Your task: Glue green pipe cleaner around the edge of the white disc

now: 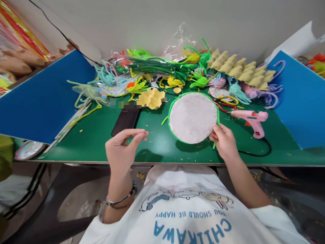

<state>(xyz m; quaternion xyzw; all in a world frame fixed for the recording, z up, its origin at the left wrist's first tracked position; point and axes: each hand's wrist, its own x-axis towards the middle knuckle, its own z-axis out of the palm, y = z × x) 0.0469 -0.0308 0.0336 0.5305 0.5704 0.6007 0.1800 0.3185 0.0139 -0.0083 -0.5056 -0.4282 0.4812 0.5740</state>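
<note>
My right hand point(223, 140) pinches the lower right edge of a white, textured round disc point(193, 118). A bright green fuzzy pipe cleaner point(170, 130) runs round the disc's rim, with loose ends sticking out at the left and under my fingers. The disc is held above the green table. To its left, my left hand point(124, 147) is raised with thumb and fingertips pressed together; whatever is between them, if anything, is too small to make out. Behind that hand lies a dark phone point(127, 118). A pink hot glue gun point(251, 120) rests right of my right hand.
Bagged green pipe cleaners point(162, 67), a yellow egg-carton piece point(152, 98) and a larger egg carton point(240, 69) are heaped along the back. Blue panels point(48, 98) flank the green table point(96, 145). The glue gun's black cord point(264, 154) curves near the front edge.
</note>
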